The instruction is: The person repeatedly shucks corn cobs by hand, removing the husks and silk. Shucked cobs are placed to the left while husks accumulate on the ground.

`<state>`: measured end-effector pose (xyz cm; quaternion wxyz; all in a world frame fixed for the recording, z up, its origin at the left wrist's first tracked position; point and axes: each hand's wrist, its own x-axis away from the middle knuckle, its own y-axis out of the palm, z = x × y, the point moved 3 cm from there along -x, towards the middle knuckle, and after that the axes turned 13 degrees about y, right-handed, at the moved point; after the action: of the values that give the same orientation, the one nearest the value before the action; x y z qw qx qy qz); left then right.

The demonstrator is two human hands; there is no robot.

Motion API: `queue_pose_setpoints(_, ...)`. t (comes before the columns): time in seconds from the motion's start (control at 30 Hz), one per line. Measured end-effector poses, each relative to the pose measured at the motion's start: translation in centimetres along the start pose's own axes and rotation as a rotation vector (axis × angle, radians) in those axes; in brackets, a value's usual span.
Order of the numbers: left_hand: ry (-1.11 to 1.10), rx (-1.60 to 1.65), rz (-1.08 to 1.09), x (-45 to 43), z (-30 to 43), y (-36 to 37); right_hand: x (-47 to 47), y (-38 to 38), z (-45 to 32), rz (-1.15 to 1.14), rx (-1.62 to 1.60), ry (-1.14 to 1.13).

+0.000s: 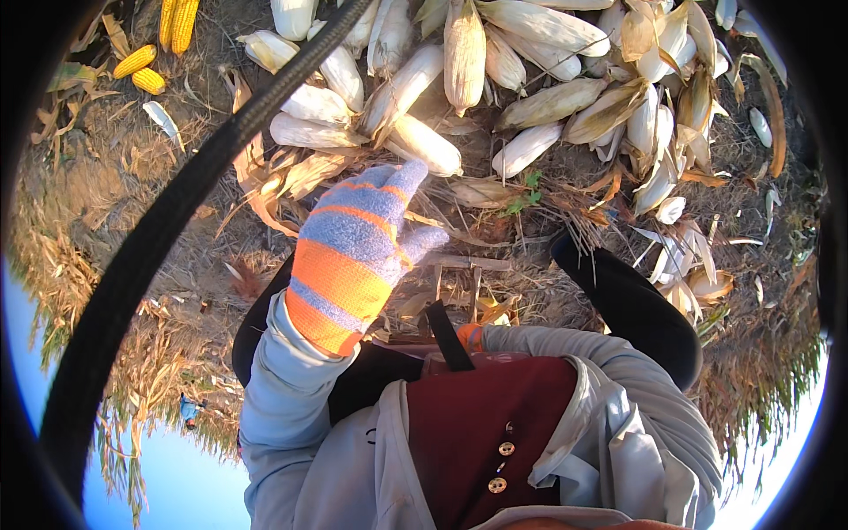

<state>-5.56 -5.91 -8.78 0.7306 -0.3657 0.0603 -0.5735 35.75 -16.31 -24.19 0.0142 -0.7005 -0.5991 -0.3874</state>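
Observation:
My left hand (361, 245), in a grey and orange knit glove, hovers over the ground before me. Its thumb stands apart from the fingers, and nothing shows between them. Just beyond the fingertips lies an ear of corn in pale husk (427, 147), at the near edge of a heap of husked-over ears (464, 59). Of my right hand (470, 336) only a bit of orange glove shows, close to my lap below a black strap (449, 336). The rest is hidden by my sleeve and clothes, so its grip cannot be seen.
Several bare yellow corn ears (173, 26) lie at the far left. Torn husks (689, 265) and dry stalks litter the ground at right. A small wooden frame (474, 263) sits between my legs. A dark cable (199, 172) crosses the view. Someone in blue (190, 409) is far off.

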Motion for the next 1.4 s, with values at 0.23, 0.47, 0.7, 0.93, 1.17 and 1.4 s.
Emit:
queue_pose_setpoints(0.23,0.127,-0.180,-0.015,-0.6,-0.8,0.1,-4.0,-3.0,-0.6,0.102,0.043,-0.033)
queue_pose_setpoints(0.47,0.077,-0.291,0.058,0.6,-1.4,-2.7,-5.3,-8.5,2.1,0.363,0.177,-0.134)
queue_pose_setpoints(0.7,0.123,-0.338,0.156,4.1,0.2,-2.7,3.1,-19.8,2.2,1.138,-0.042,-0.023)
queue_pose_setpoints(0.93,0.127,-0.370,0.114,5.7,2.4,-2.0,11.5,-25.3,4.6,1.470,-0.279,-0.034)
queue_pose_setpoints(1.17,0.118,-0.386,0.012,5.1,2.4,-1.0,8.7,-23.4,3.3,1.213,0.460,0.676)
queue_pose_setpoints(1.4,0.093,-0.348,-0.064,5.0,2.1,-0.8,5.4,-26.2,5.5,1.283,0.554,0.920)
